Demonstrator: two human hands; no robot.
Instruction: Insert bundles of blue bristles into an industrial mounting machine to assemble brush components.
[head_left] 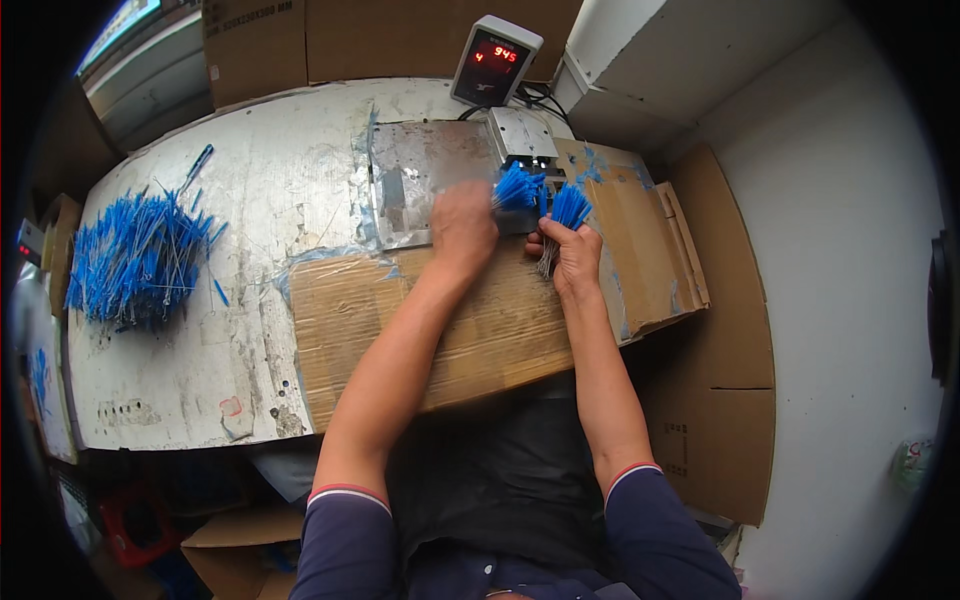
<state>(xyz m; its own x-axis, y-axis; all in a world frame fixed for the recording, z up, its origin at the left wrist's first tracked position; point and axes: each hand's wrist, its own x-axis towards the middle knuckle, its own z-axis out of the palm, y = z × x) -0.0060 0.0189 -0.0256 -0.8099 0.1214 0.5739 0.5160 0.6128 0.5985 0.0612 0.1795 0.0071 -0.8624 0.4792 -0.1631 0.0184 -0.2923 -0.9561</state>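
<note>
Beside the small grey metal machine, the left hand and right hand each clutch a bunch of blue-tipped wires. Far left of it, a big heap of blue-tipped wires seemingly waits.

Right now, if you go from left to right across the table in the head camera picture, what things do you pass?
Big pile of blue wires → metal plate → left hand → blue bundle by the left hand → right hand, gripping another blue bundle → cardboard sheet.
</note>
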